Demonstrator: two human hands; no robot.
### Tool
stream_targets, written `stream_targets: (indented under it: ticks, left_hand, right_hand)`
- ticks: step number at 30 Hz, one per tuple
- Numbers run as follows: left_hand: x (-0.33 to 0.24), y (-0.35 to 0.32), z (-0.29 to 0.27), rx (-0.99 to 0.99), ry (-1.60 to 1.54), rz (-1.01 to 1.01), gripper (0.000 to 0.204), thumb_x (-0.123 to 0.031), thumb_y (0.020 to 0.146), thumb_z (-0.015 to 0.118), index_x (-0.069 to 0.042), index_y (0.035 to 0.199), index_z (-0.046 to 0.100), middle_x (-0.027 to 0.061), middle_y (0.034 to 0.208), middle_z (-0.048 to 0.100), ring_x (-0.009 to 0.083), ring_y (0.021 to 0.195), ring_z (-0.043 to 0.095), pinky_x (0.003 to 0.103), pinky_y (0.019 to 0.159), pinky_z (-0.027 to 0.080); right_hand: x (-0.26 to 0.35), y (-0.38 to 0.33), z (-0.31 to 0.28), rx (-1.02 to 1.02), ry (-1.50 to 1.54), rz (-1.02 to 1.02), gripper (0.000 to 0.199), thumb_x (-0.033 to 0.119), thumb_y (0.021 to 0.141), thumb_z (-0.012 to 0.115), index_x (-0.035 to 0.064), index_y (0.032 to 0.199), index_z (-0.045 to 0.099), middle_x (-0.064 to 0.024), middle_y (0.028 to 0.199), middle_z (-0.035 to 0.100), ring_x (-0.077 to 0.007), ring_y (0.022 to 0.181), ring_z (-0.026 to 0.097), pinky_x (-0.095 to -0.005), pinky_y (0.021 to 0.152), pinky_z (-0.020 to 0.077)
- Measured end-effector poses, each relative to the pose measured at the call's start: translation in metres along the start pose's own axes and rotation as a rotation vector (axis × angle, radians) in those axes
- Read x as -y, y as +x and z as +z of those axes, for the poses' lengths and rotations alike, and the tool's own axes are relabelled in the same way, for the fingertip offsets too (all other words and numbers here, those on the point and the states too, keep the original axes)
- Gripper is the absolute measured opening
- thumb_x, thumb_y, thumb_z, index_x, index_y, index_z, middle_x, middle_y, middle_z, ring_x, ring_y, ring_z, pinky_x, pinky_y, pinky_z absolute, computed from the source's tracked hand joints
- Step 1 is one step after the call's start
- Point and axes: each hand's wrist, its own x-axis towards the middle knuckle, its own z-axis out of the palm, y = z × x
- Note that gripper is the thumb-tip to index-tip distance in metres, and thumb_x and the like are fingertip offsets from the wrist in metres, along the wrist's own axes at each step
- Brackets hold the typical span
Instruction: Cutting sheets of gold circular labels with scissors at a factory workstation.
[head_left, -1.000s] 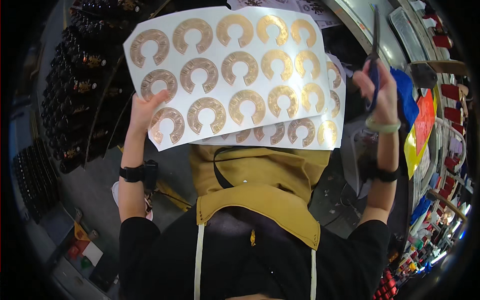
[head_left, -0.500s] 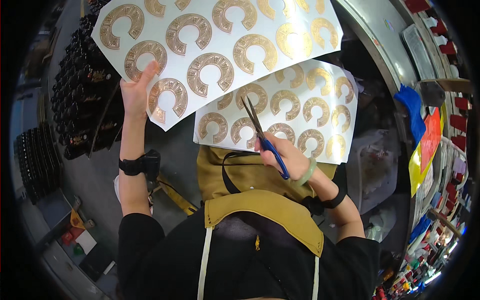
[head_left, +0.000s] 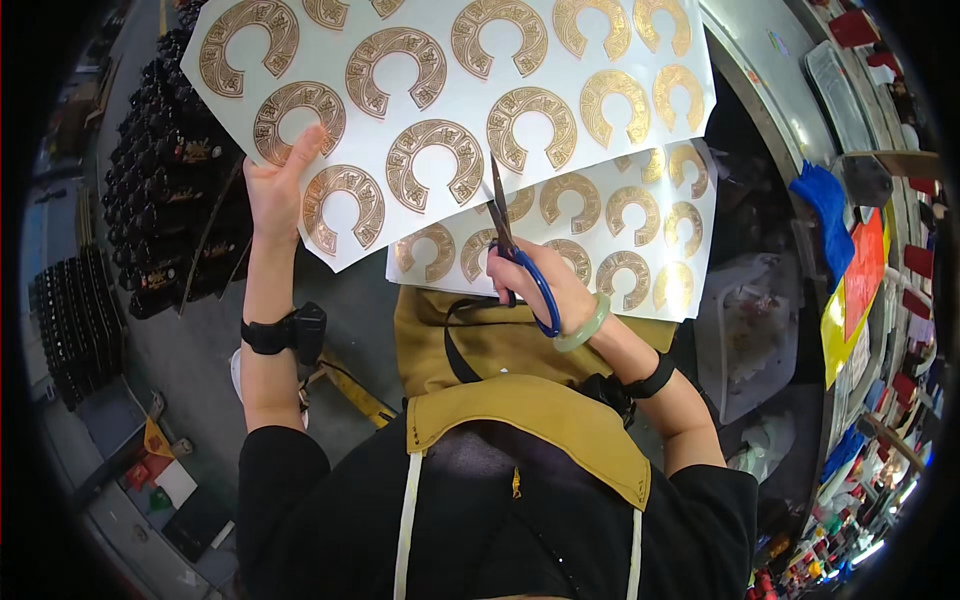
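The left hand [head_left: 272,190] grips the lower left edge of a large white sheet [head_left: 440,120] printed with gold horseshoe-shaped stickers, thumb and fingers pinched on the paper so that most of the fingers lie behind it, out of sight. The sheet is held up and tilted, and its top rows run off the upper edge of the view. The right hand [head_left: 545,285] is closed through the blue handles of a pair of scissors [head_left: 510,240], whose blades point up and meet the lower edge of the held sheet (whether they are parted or closed on the paper is hard to make out, since they overlap the print). Just beneath lies a second sheet [head_left: 600,250] of the same gold stickers, partly covered by the first and by the scissor hand. A pale green bangle [head_left: 585,325] sits on the right wrist, a black band [head_left: 270,333] on the left. To the left, dark bottles [head_left: 170,190] stand in crowded rows, blurred toward the rim.
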Motion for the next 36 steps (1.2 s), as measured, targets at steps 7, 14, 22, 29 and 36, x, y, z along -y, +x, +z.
stream_targets:
  ticks: [7,14,22,29,36]
  left_hand:
    - [0.001,0.002,0.0,-0.008,0.005,0.005,0.02,0.0,0.086,0.067,0.002,0.106,0.063,0.0061,0.1,0.066,0.0115,0.087,0.062,0.025,0.079,0.05]
    - [-0.001,0.001,0.001,0.009,0.006,-0.017,0.021,0.0,0.086,0.067,0.002,0.107,0.063,0.0057,0.1,0.066,0.011,0.088,0.061,0.025,0.08,0.049]
    - [-0.003,0.001,0.006,0.049,0.039,0.023,0.02,0.0,0.087,0.067,0.002,0.107,0.063,0.0058,0.1,0.066,0.0113,0.088,0.061,0.025,0.081,0.049]
    - [-0.002,0.003,0.007,0.07,0.017,0.007,0.023,-0.001,0.087,0.067,0.002,0.11,0.061,0.0056,0.103,0.065,0.0112,0.091,0.061,0.026,0.081,0.049]
    - [-0.001,0.001,0.0,0.092,0.006,-0.057,0.026,-0.002,0.087,0.067,0.001,0.112,0.06,0.006,0.104,0.065,0.0117,0.092,0.061,0.026,0.081,0.049]
  right_hand:
    - [-0.011,-0.001,-0.005,0.042,-0.018,0.061,0.047,0.048,0.094,0.05,0.0018,0.092,0.056,-0.0047,0.066,0.053,-0.0126,0.063,0.054,-0.0284,0.061,0.0456]
    - [-0.002,-0.002,0.0,0.004,-0.011,0.04,0.049,0.047,0.094,0.048,0.0003,0.084,0.056,-0.0066,0.064,0.056,-0.0148,0.061,0.056,-0.0292,0.061,0.047]
    - [-0.013,-0.002,0.013,-0.144,0.02,-0.081,0.036,0.022,0.094,0.049,-0.003,0.069,0.056,-0.0078,0.051,0.052,-0.0163,0.046,0.05,-0.0309,0.05,0.044]
    - [-0.02,-0.005,0.022,-0.238,0.05,-0.088,0.036,0.021,0.092,0.056,-0.0042,0.066,0.053,-0.0095,0.049,0.047,-0.0161,0.045,0.039,-0.0339,0.046,0.0371]
    - [-0.009,-0.014,0.009,-0.005,0.16,0.134,0.055,0.05,0.1,0.038,0.0054,0.069,0.047,-0.0012,0.058,0.048,-0.0092,0.051,0.047,-0.0236,0.05,0.038]
